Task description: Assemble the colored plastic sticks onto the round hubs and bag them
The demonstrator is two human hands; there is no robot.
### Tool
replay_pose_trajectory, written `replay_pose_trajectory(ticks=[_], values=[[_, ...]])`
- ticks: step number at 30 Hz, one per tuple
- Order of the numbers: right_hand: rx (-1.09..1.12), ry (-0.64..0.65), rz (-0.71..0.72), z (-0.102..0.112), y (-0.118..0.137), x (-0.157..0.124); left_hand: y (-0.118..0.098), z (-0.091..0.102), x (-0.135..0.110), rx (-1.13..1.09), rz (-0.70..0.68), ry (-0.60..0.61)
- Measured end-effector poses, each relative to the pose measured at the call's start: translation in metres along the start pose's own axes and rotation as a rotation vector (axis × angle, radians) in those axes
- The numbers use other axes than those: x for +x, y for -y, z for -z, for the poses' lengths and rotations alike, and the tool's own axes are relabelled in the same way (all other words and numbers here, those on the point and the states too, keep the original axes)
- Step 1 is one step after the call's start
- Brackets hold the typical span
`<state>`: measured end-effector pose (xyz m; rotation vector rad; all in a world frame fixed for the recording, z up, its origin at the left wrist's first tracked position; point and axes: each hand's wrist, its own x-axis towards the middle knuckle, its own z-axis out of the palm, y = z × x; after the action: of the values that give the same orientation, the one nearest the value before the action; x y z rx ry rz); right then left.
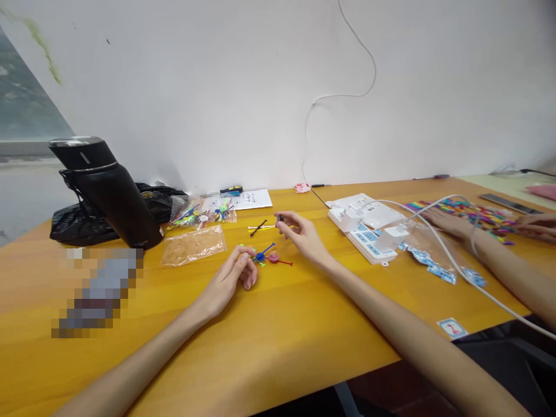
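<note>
My left hand (234, 275) rests on the yellow table (278, 336), its curled fingers touching a small blue hub with coloured plastic sticks (260, 256). A pink hub with a red stick (275, 258) lies just to the right of it. My right hand (299, 231) hovers behind these, thumb and fingertips pinched on a small dark piece (280, 219). A black stick and a yellow stick (260, 227) lie crossed on the table to its left.
A black flask (108, 191) and a black bag stand at the left, beside clear bags of coloured parts (204, 214). A white power strip (369, 229) with cables sits at the right. Another person's hands (447, 223) work over colourful sticks (482, 214) at the far right.
</note>
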<state>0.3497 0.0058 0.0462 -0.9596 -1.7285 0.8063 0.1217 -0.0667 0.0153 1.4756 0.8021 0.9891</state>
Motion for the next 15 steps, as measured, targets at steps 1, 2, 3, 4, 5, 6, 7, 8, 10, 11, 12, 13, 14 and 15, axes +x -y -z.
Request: replay_pose_trajectory(ticks=[1, 2, 3, 4, 5, 6, 7, 8, 10, 11, 12, 13, 14, 15], values=[[-0.036, -0.031, 0.005, 0.004, -0.002, 0.002, 0.000, 0.000, 0.000, 0.003, 0.001, 0.001], [-0.096, -0.064, 0.015, 0.009, -0.004, 0.004, 0.000, 0.000, 0.000, 0.008, 0.000, 0.001], [-0.182, -0.098, 0.027, 0.015, -0.005, 0.005, 0.000, 0.000, 0.000, 0.015, 0.000, 0.000], [-0.290, -0.125, 0.040, 0.022, -0.006, 0.007, 0.000, 0.000, 0.000, 0.021, -0.001, 0.000], [-0.415, -0.142, 0.048, 0.029, -0.006, 0.009, 0.000, 0.000, 0.000, 0.027, -0.003, -0.001], [-0.543, -0.146, 0.046, 0.037, -0.007, 0.011, -0.001, 0.000, -0.001, 0.031, -0.004, 0.000], [-0.660, -0.130, 0.024, 0.045, -0.008, 0.014, -0.001, 0.000, -0.001, 0.036, -0.006, 0.002], [-0.759, -0.096, -0.021, 0.054, -0.010, 0.016, -0.002, 0.000, -0.001, 0.039, -0.007, 0.006], [-0.878, -0.013, -0.158, 0.070, -0.015, 0.018, -0.002, 0.000, -0.001, 0.046, -0.006, 0.010], [-0.903, 0.017, -0.221, 0.076, -0.018, 0.019, -0.003, 0.000, -0.001, 0.051, -0.004, 0.012], [-0.909, 0.035, -0.267, 0.082, -0.022, 0.018, -0.003, 0.000, -0.001, 0.059, -0.003, 0.012], [-0.901, 0.037, -0.290, 0.087, -0.027, 0.016, -0.003, 0.000, -0.001, 0.074, -0.006, 0.005], [-0.879, 0.024, -0.286, 0.092, -0.032, 0.015, -0.004, 0.000, -0.001, 0.094, -0.015, -0.012], [-0.853, 0.008, -0.271, 0.095, -0.036, 0.013, -0.004, 0.000, -0.001, 0.121, -0.029, -0.038]])
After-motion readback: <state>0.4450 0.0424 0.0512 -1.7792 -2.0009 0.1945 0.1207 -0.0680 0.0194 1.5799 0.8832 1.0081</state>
